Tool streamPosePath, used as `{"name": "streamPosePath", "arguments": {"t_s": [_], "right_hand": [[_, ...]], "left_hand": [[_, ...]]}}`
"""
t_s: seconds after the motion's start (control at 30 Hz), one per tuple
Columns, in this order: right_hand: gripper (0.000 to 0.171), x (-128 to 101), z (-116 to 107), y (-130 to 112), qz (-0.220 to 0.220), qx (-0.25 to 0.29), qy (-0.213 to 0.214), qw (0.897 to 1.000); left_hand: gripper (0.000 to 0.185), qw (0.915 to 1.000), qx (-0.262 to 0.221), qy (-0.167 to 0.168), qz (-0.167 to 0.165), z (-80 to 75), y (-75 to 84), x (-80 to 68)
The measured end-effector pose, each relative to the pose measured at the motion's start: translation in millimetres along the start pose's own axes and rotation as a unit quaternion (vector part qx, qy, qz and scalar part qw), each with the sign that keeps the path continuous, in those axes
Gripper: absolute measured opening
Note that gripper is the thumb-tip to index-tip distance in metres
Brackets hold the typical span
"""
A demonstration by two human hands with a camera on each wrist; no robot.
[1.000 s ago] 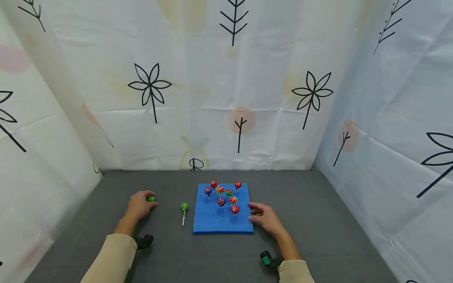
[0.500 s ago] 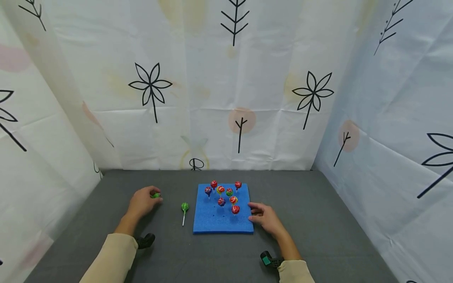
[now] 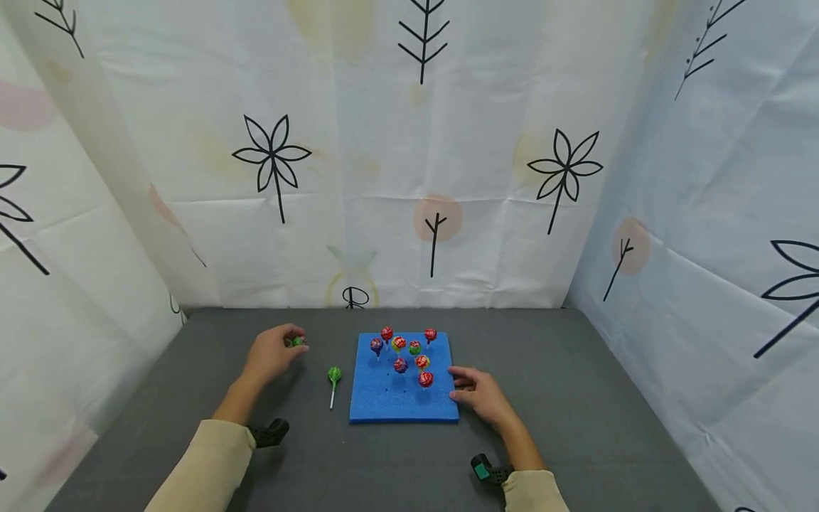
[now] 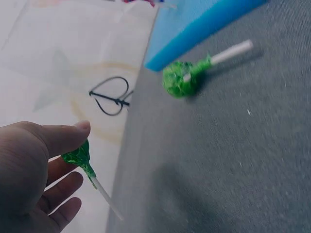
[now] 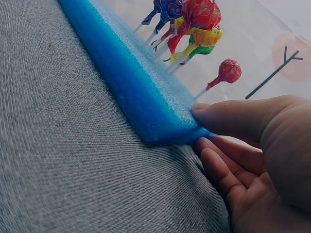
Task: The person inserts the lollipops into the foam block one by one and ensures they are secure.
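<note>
My left hand (image 3: pixel 270 354) pinches a green-wrapped lollipop (image 4: pixel 80 156) by its candy head, above the table left of the board. In the left wrist view its white stick points down and away from the fingers. A second green lollipop (image 3: pixel 334 375) lies on the table between that hand and a blue foam board (image 3: pixel 377 407). Several lollipops in red, purple and mixed wrappers stand upright in the board, one being a red lollipop (image 3: pixel 425 379). My right hand (image 3: pixel 485 398) grips the board's right edge, with the thumb (image 5: pixel 218 114) on top and fingers at its side.
A grey cloth (image 3: pixel 557 398) covers the table under the board. White printed fabric (image 3: pixel 499 256) hangs behind and at both sides. Small holes show in the board's front half.
My left hand has moved right and farther from me, carrying the green lollipop closer to the board. The right hand and the board look still.
</note>
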State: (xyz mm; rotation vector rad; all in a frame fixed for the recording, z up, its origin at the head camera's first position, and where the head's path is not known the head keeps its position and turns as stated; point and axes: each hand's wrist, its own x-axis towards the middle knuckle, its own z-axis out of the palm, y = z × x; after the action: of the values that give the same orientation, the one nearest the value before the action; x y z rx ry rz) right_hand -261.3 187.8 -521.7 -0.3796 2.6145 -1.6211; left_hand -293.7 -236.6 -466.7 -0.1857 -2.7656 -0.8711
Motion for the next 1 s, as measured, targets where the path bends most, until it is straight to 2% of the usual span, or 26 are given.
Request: {"name": "streamPosePath", "arguments": {"t_s": [0.43, 1.0], "right_hand": [[0.044, -2, 0, -4, 0.004, 0.019, 0.001, 1.0], [0.044, -1, 0, -4, 0.005, 0.016, 0.004, 1.0]], "left_hand": [[0.027, 0.9996, -0.017, 0.011, 0.021, 1.4, 29.3, 3.3], [0.027, 0.996, -0.07, 0.03, 0.048, 16.3, 62.7, -7.3]]}}
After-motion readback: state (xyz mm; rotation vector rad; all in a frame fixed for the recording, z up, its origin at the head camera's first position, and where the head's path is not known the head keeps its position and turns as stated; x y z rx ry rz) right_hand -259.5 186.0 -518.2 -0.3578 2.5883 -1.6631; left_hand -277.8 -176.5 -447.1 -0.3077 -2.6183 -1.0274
